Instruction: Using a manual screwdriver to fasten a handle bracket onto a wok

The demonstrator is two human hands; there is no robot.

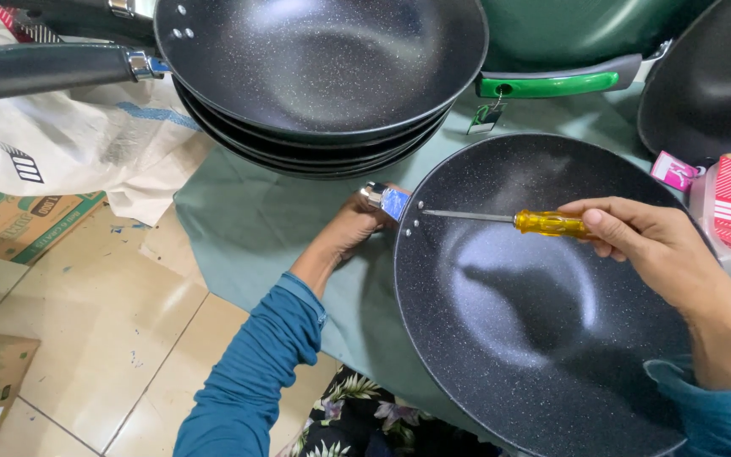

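On the green-clothed table (239, 220), the speckled black wok (543, 313) lies before the person, left hand (357, 227) closed around its handle stub (385, 201), right hand (645, 241) clasping a yellow-handled screwdriver (543, 222) tipped at the rim screws, fastening apparently unfinished; finished-looking woks (315, 76) stand stacked behind.

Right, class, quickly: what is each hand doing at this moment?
Left hand: closed around the handle bracket at the wok rim.
Right hand: closed on the yellow-handled screwdriver.
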